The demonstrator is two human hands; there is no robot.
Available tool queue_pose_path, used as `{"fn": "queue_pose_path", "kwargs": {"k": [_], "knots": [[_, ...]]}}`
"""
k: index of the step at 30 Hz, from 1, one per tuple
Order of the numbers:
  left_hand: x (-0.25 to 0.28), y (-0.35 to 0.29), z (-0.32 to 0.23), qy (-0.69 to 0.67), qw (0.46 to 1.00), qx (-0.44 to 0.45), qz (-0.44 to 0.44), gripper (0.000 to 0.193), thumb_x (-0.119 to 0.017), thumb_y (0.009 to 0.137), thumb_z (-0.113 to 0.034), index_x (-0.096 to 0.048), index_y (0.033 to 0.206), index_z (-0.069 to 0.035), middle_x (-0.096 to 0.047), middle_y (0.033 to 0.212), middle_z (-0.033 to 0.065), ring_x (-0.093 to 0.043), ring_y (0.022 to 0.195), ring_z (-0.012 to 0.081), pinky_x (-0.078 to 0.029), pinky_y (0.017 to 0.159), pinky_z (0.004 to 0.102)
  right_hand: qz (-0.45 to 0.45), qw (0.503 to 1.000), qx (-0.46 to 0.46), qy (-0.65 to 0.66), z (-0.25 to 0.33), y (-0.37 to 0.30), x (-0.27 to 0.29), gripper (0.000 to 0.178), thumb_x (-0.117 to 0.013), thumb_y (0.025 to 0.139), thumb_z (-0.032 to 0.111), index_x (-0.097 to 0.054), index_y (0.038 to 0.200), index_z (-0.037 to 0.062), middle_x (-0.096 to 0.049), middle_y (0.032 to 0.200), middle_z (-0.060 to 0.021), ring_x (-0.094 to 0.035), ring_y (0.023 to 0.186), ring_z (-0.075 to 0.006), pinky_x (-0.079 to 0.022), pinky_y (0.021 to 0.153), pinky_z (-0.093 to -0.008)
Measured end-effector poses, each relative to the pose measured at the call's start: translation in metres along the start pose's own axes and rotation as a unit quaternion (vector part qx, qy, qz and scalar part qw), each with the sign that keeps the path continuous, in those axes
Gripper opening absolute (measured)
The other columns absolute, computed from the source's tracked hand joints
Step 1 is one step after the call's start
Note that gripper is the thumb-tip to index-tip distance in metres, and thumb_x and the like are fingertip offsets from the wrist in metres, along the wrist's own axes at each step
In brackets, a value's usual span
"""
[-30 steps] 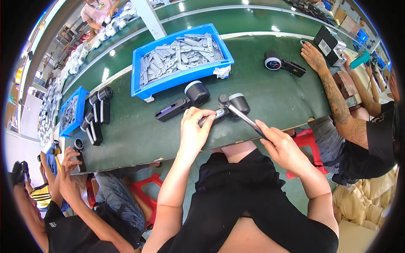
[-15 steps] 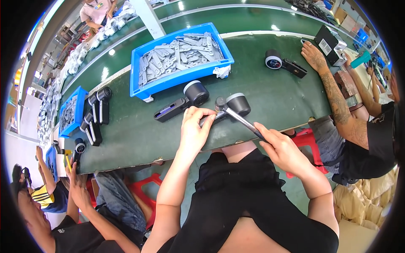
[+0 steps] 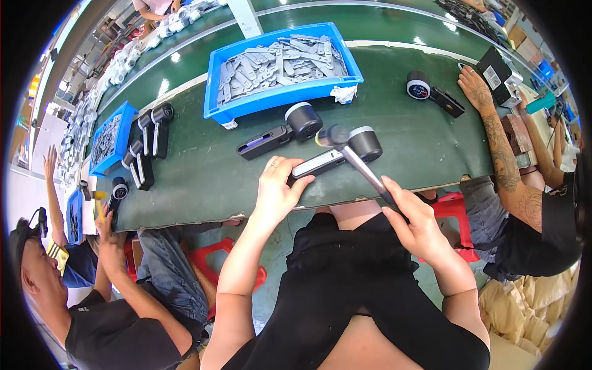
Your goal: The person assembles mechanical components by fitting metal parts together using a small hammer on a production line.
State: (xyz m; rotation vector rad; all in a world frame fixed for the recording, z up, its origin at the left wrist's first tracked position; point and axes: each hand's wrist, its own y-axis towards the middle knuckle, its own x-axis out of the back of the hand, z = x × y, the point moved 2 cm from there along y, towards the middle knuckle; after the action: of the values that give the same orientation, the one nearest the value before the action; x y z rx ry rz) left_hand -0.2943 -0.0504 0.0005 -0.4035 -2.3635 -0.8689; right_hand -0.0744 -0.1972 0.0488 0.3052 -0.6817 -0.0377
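My left hand pinches the free end of a black handheld device with a grey strip along its handle. The device lies on the green table, its round black head with a pale rim to the right. My right hand is closed around the shaft of a hammer. The hammer's blurred head is just above the handle, beside the round head; whether it touches cannot be told. Just behind lies a second such device, its handle uncovered with a purple strip inside.
A blue bin of grey strips stands behind the devices. To the left are a smaller blue bin and several finished-looking devices. Another device lies at right, near a co-worker's hand. A co-worker at left holds a yellow hammer.
My left fingers have moved from the handle's middle to its free end, showing the grey strip. The hammer's head has shifted along the handle and is blurred. The whole view has shifted slightly.
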Motion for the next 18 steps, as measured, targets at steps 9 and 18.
{"fn": "queue_pose_path", "kwargs": {"k": [9,18], "knots": [[-0.002,0.0,-0.001,-0.014,1.0,0.01,0.005,0.029,-0.078,0.069,-0.011,-0.062,0.09,0.0,-0.059,0.08,0.0135,-0.057,0.078,0.0314,-0.046,0.07,0.0389,0.048,0.998,-0.015,-0.04,0.006,-0.009,-0.004,0.056,-0.057,0.085,-0.002,-0.041,0.138,0.0049,-0.055,0.086,-0.0184,-0.058,0.07,-0.0398,-0.048,0.061,-0.0434],[-0.004,0.002,0.003,-0.034,0.999,0.022,0.0,0.025,-0.079,0.067,-0.007,-0.066,0.088,-0.002,-0.059,0.075,0.0086,-0.056,0.069,0.0233,-0.045,0.064,0.0326,-0.003,0.999,0.026,-0.033,0.004,-0.006,-0.007,0.056,-0.056,0.086,-0.001,-0.041,0.139,0.0061,-0.052,0.083,-0.0193,-0.057,0.068,-0.0409,-0.046,0.058,-0.0455]]}}
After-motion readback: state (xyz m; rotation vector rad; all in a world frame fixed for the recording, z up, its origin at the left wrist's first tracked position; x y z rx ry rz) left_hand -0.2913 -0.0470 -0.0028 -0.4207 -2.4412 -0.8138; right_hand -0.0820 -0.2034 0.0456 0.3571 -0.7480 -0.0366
